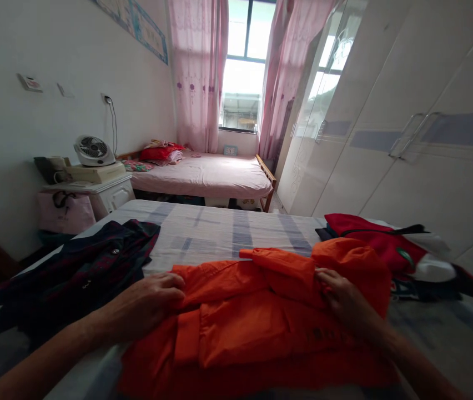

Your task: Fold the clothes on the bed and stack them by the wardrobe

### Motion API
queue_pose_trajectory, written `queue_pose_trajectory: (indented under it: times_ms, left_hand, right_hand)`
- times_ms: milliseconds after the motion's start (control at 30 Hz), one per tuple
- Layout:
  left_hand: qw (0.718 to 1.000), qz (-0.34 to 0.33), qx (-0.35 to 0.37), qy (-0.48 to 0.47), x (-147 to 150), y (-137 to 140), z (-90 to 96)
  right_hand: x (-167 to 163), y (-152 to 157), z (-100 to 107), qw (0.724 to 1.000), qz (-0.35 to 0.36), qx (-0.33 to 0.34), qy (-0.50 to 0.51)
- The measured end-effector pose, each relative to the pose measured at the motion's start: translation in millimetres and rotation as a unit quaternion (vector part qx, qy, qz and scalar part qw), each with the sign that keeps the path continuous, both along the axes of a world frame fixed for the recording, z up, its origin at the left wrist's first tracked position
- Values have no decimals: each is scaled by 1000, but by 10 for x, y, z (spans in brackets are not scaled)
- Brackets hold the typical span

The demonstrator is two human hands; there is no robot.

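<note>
Lying across the striped bed (203,225) at the bottom centre of the frame, the orange jacket (253,333) looks light, thin and soft, perhaps slightly slippery, apt to crease rather than break, and best taken by doubled cloth at both ends. Its hood (355,264), right of centre, bulges loosely and would probably flop; beside it the right hand (342,297) touches the cloth, while the left hand (147,303) bends its fingers over the jacket's left edge, though whether either pinches cannot be told. The cuff (187,336), lower left of centre, looks thicker and should give a firmer hold.
</note>
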State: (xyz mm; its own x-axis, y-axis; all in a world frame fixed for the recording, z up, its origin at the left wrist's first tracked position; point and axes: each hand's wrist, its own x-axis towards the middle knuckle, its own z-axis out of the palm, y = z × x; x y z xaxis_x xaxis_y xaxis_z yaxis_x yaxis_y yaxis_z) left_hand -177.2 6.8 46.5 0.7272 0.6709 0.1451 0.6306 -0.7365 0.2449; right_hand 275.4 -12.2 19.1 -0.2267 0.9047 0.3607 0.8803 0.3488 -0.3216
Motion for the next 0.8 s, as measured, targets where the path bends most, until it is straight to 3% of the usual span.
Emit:
queue_pose_trajectory:
  times_ms: [100,200,300,367,433,500,567,633,733,800]
  left_hand:
    - [996,85,-4,-40,58,114,152]
    - [987,139,69,-45,176,206,99]
    - [986,118,112,20,271,249,-175]
    - [989,106,76,76,283,261,-369]
    - [987,114,19,115,264,268,-490]
    - [983,126,-19,131,235,277,-519]
    - [983,125,-35,129,214,292,-481]
    - [984,121,-51,119,222,309,-405]
    - [985,142,-61,83,344,282,-235]
    - [987,150,-53,17,518,189,-90]
  right_hand:
    - [-144,42,329,995,-72,35,58]
    - [-419,108,533,992,-91,76,42]
    - [-673,211,484,993,-80,71,-42]
    - [-736,294,375,994,-82,29,-69]
    - [-692,359,300,995,-88,-32,-15]
    - [-580,379,320,987,-87,-63,117]
    - [-468,333,448,964,-70,-46,253]
    - [-415,214,631,949,-28,-11,313]
    - [-496,-65,831,960,62,-5,274]
    - [-614,-270,839,970,120,-46,204]
